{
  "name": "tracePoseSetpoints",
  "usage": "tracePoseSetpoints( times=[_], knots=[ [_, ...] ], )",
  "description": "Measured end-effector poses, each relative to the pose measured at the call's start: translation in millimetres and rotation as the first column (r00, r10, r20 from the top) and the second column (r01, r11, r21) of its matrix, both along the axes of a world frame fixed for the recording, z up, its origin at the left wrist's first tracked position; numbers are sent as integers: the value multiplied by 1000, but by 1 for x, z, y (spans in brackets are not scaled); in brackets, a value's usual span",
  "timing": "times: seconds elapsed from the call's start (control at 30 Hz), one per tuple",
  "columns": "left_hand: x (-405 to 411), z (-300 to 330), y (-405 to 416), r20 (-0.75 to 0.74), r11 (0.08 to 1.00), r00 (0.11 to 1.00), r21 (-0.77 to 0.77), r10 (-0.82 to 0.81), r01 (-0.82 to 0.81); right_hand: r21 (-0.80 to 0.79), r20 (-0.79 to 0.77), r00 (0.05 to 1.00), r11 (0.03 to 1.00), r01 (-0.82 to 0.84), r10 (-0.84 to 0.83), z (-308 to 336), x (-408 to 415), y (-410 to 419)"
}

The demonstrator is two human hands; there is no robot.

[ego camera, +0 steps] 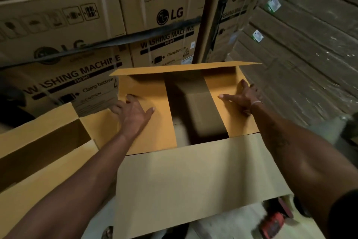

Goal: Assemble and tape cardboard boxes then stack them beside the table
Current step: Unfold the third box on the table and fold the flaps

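Both hands lie flat on the inner flaps of an open cardboard box (pixel 193 171), seen from the head view. Left hand (pixel 133 114): fingers spread and nearly straight, palm pressing down on the left inner flap (pixel 155 132), with the thumb pointing toward the box's middle. Right hand (pixel 242 97): fingers likewise extended and splayed, resting on the right inner flap (pixel 230 118); a thin pale band (pixel 256 102) circles its wrist. Neither hand grips anything. Between the two inner flaps a dark gap (pixel 195 107) opens into the box interior. Far outer flap (pixel 184 69): standing up and tilted slightly away from the viewer. Near outer flap (pixel 193 180): folded outward toward the viewer and hanging over the box's near side. The box stands directly in front of the person, at the centre of the view. To its left, touching or just beside it, sits a second open cardboard box (pixel 38 161) with its flaps spread. At lower right, partly hidden under the near flap, lies a red tape dispenser (pixel 273 223) on a pale surface (pixel 222 223), blurred. Behind the boxes rise stacked cartons printed "LG WASHING MACHINE" (pixel 164 25), and at far right a wrapped stack of flat brown cardboard (pixel 310 54).
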State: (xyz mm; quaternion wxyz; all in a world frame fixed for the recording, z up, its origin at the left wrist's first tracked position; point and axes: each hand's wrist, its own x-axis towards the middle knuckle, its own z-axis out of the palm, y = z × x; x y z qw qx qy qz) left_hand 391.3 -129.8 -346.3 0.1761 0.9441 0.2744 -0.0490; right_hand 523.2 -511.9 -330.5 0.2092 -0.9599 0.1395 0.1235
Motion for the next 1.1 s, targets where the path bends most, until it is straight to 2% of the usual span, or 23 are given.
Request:
tracePoseSetpoints(
  times=[0.23, 0.4, 0.57, 0.67, 0.73, 0.8, 0.87, 0.97, 1.03, 1.1],
  knots=[
    [0, -5, -9, -54, 1000, 998, 6, -25, 25, -86, -17, 999, 996, -29, 28, -3, 7, 2],
    [0, -2, -6, -54, 996, 995, -38, -80, 78, -114, -93, 996, 993, -17, 6, -1, 2, 9],
    [3, -5, 10, -61, 965, 964, -40, -261, 258, -158, -100, 995, 987, 2, -18, -6, -14, 31],
    [3, 1, 19, 42, 916, 916, 49, -400, 398, -137, -72, 996, 990, 37, -47, -7, -33, 52],
    [1, 10, 22, 136, 833, 824, 163, -550, 529, -137, -57, 998, 990, 27, -35, -8, -48, 68],
    [7, 15, 23, 178, 667, 646, 276, -743, 692, -142, -38, 999, 990, 16, -21, -10, -62, 83],
    [21, 17, 24, 135, 509, 494, 336, -859, 793, -156, -21, 1000, 988, 10, -13, -11, -77, 98],
    [44, 15, 21, 80, 334, 330, 388, -941, 859, -186, -8, 999, 982, 43, -45, -9, -104, 121],
    [59, 18, 19, 48, 252, 255, 406, -966, 878, -201, 9, 992, 972, 122, -123, -8, -129, 138],
    [77, 18, 20, 10, 267, 280, 340, -960, 902, -214, 9, 979, 956, 199, -202, -8, -158, 154]
  ],
)
